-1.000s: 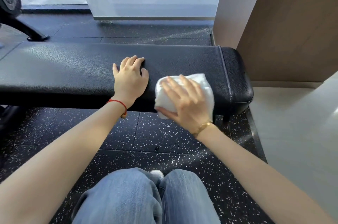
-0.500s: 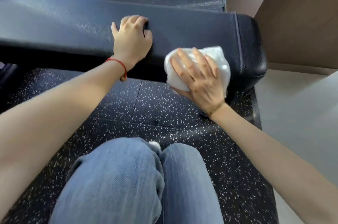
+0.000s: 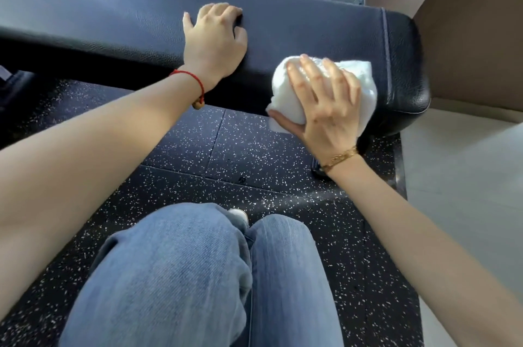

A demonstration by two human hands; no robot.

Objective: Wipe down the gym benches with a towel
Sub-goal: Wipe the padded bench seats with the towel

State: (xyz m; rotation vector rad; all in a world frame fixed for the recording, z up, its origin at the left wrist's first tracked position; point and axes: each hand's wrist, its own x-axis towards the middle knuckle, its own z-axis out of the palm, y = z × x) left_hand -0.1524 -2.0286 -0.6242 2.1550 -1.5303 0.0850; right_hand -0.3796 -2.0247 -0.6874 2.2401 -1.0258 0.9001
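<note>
Right hand (image 3: 328,109): fingers spread over a bunched white towel (image 3: 365,83), thumb under its lower edge, pressing it to the front side of the black bench (image 3: 311,32).
Left hand (image 3: 215,41): lies on the bench top just left of the towel, fingers bent, holding nothing.
Towel position: near the bench's rounded end, right of the left hand.
Wrists: red cord bracelet (image 3: 192,77) left, gold chain bracelet (image 3: 339,158) right.
Readable writing: none legible on bench or towel.
Below the hands: speckled floor (image 3: 226,148), jeans (image 3: 175,276).

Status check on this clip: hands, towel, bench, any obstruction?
Left hand resting on bench top. Right hand gripping white towel against bench's front edge. Nothing in the way.
</note>
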